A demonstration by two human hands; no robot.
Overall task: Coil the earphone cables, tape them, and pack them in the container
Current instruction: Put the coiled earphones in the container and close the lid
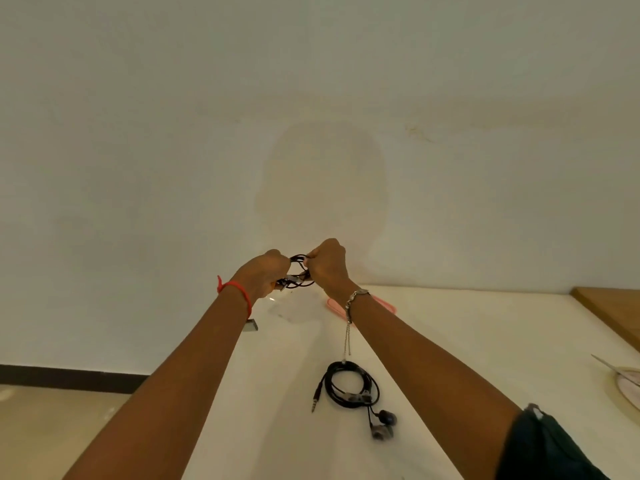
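Coil sits, seemingly pinched, between left hand and right hand.

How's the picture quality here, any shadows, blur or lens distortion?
Head view: dim light; a faint shadow on the wall; the clear container barely shows; the held cable looks soft; the coiled earphones on the table look sharp; forearms stretch from wide-angle distortion.

A thin red thread bracelet, knotted with a short loose end, is worn on the wrist behind the left hand. A silver chain bracelet is worn behind the right hand, with a slender chain tail hanging from it. Both forearms are left bare, and a dark sleeve is seen on the right upper arm.
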